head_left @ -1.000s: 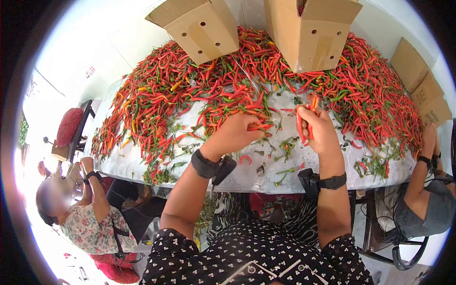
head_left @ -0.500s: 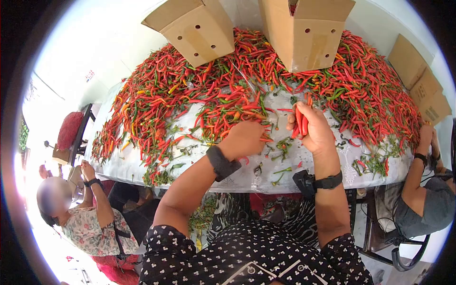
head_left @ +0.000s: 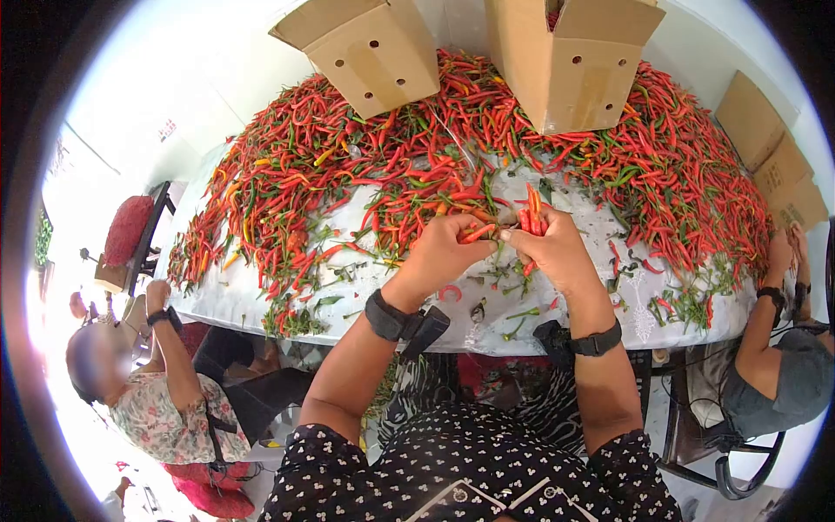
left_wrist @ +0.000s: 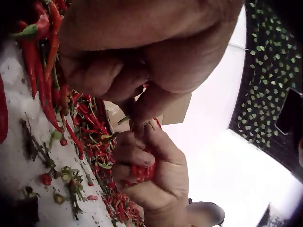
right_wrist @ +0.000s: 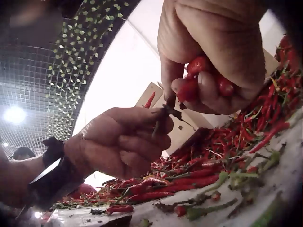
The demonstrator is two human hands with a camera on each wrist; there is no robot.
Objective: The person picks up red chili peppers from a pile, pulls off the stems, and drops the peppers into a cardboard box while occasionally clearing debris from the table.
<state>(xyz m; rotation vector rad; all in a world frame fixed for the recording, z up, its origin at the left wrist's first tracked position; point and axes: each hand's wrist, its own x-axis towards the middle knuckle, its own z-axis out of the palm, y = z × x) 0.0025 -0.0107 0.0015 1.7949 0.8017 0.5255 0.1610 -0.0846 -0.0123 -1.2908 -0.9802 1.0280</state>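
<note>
My left hand (head_left: 445, 254) pinches a red chili pepper (head_left: 478, 232) over the front middle of the table. Close beside it, my right hand (head_left: 558, 252) grips several red chilies (head_left: 531, 219), their tips poking up past the fingers. In the right wrist view the round ends of these chilies (right_wrist: 198, 65) show inside the curled fingers. Fingertips of both hands meet at a dark green stem (right_wrist: 173, 112). A small pile of chilies (head_left: 426, 196) lies just beyond the left hand. Loose green stems (head_left: 522, 313) are scattered on the cloth below.
Heaped chilies (head_left: 696, 174) cover the back and sides of the table (head_left: 391, 326). Two cardboard boxes (head_left: 374, 65) stand at the back, and a flattened one (head_left: 765, 139) leans at right. One person (head_left: 174, 409) sits at left, another (head_left: 783, 374) at right.
The left hand has come up from the small pile, now with a chili between its fingers. My right hand has moved left and down with its chilies, so both hands meet.
</note>
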